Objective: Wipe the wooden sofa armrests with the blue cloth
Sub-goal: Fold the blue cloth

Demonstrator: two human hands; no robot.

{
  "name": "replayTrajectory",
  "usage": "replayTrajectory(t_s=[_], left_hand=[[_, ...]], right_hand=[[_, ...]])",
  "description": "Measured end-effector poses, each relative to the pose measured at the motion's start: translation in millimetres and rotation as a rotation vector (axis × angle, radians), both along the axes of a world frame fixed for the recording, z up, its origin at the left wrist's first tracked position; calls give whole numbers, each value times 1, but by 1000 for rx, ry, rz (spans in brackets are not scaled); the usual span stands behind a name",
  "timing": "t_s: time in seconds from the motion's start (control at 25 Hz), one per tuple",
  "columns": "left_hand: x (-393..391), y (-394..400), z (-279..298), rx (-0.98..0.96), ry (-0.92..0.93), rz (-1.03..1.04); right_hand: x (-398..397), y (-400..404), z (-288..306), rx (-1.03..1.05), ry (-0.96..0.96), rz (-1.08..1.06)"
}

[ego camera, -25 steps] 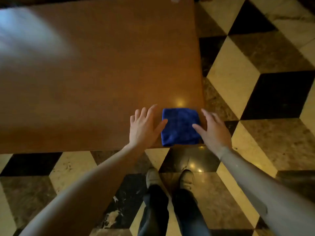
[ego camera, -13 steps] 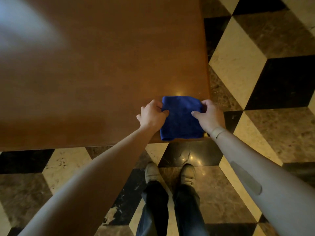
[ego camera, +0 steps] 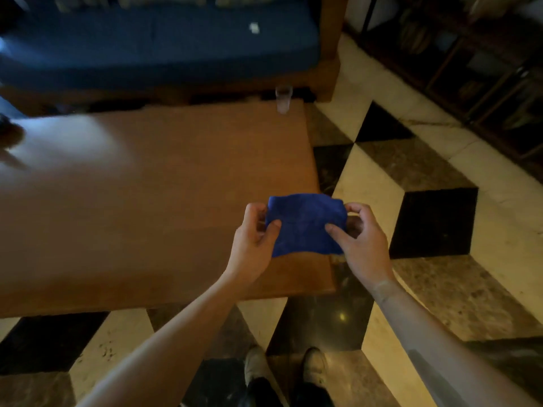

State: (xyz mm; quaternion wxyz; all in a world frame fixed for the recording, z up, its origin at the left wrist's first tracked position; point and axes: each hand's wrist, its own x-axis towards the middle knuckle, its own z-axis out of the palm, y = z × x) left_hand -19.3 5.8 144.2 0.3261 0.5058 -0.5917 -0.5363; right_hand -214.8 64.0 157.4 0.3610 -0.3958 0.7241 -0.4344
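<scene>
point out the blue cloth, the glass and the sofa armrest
blue cloth (ego camera: pixel 304 223), head view, middle of the fabric held between both hands
glass (ego camera: pixel 283 99), head view, its clear side wall, at the table's far right corner
sofa armrest (ego camera: pixel 331 48), head view, its wooden side panel

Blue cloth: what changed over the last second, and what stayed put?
Both hands closed in from either side and took hold: the left hand and right hand now pinch the blue cloth by its side edges, lifted off the wooden table. The table itself looks unmoved.
</scene>
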Motion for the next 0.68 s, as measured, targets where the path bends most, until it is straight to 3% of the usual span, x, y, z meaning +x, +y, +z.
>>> replayTrajectory(t_s=[0.36, 0.52, 0.68], left_hand=[[9, -14, 273, -352, 132, -24], [14, -12, 336, -440, 183, -33], [12, -15, 360, -491, 213, -64]], right_hand=[[2, 0, 279, -381, 17, 48], [8, 11, 342, -488, 64, 40], [7, 14, 367, -532, 93, 33]])
